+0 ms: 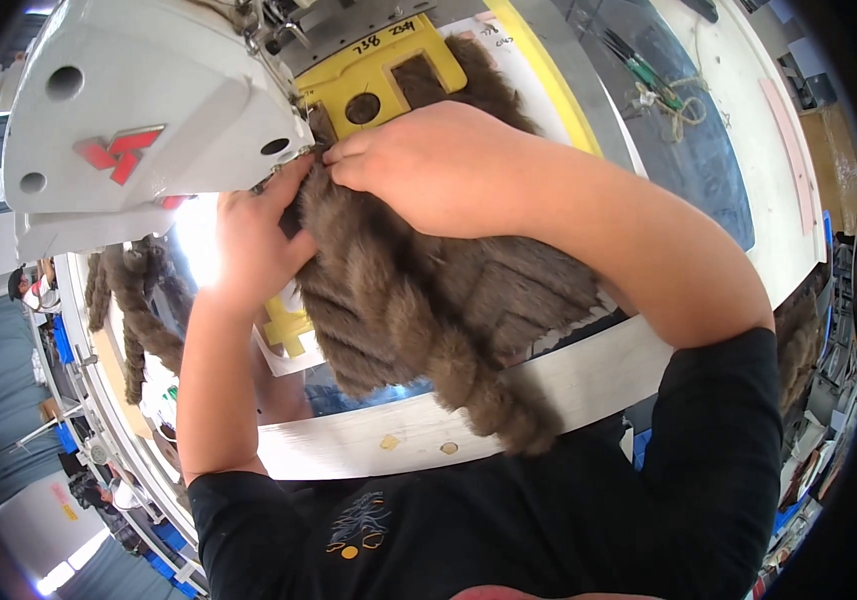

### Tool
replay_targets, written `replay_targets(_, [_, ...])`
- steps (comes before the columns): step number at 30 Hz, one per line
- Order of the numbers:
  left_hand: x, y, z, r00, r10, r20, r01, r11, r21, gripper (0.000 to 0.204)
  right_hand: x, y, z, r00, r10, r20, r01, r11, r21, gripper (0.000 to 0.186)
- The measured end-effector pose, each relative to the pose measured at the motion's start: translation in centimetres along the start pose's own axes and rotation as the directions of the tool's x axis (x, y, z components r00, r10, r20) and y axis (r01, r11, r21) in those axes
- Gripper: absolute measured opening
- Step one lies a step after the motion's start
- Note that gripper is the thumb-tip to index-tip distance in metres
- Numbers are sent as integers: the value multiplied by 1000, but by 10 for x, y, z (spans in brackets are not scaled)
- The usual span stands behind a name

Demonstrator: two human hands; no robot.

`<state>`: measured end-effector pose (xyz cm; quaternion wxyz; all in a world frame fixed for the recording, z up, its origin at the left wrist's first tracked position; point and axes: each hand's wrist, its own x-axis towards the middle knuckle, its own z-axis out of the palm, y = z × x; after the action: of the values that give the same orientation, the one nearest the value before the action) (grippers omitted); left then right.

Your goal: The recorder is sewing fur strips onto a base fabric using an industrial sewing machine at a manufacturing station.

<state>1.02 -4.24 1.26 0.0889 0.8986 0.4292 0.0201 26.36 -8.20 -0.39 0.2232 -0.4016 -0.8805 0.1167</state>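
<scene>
At a grey sewing machine head (149, 120), my left hand (264, 240) reaches under the needle area, its thumb spread from the fingers beside a long brown fur strip (409, 320). My right hand (429, 170) is closed on the strip's top end, fingertips near the needle, which I cannot make out clearly. The strip runs diagonally down over the table's white front edge. It lies on a wider pieced fur panel (519, 285), partly covered by my right forearm. A yellow template (424, 45) with cut-out openings lies behind my hands over more fur.
Scissors or snips with green handles (649, 75) lie at the back right. More fur strips (129, 300) hang at the left. The table's white front edge (334, 450) is close to my body. Another person (39, 290) is in the left background.
</scene>
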Motion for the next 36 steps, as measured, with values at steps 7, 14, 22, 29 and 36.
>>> replay_targets(7, [-3, 9, -3, 998, 62, -16, -62, 997, -52, 73, -3, -1, 2, 1000, -17, 18, 16, 999, 29, 20])
replay_targets(14, [-8, 7, 0, 986, 153, -69, -156, 987, -37, 77, -6, -10, -7, 993, 24, 114, -31, 998, 60, 20])
replay_targets(22, [-17, 22, -5, 983, 177, -43, -175, 984, 39, 80, -17, -20, -10, 991, 15, 132, -32, 991, 129, 19])
replay_targets(29, [-17, 35, -5, 985, 166, -43, -165, 986, 41, 82, -21, -23, -17, 976, 13, 215, -30, 997, 72, 13])
replay_targets(36, [-10, 37, -4, 980, 194, -42, -193, 981, 27, 82, -20, -18, -23, 953, 62, 295, -85, 994, 65, 13])
